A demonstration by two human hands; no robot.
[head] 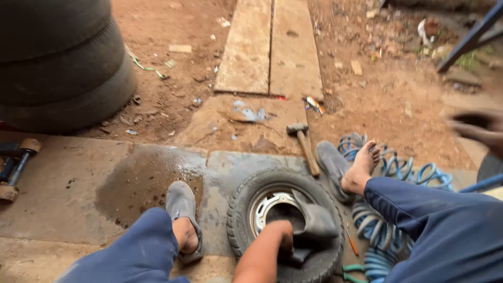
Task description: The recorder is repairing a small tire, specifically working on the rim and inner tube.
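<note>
Sat low, outdoors, on red-brown dirt littered with scraps and stones. Had a stack of large tyres at the far left and two long wooden planks running away ahead. Worked over a concrete slab, cracked and uneven, darkened by a wet patch just left of the work.

Had a coiled blue air hose heaped under the right leg, touching the bare right foot. Could easily have snagged that foot in the loops on standing.

Had a small tyre lying flat on the slab between the knees, pale steel rim up, with a black inner tube bulging out of the gap on its right side. Risked pinching the tube between bead and rim, by the look of it, or picking up grit from the dirty slab.

Wore a grey slip-on shoe on the left foot, at the edge of the wet patch; might have slipped there. Left a second grey shoe loose beside the bare foot.

Had a hammer lying just beyond the tyre, handle toward it, near the unprotected toes.

Had the left hand pushed down into the tyre's middle against the tube, fingers hidden below, so grip impossible to tell. Had the right hand raised well off to the right, too blurred to judge how far open or whether holding anything.

Had an orange-handled screwdriver just right of the tyre.
</note>
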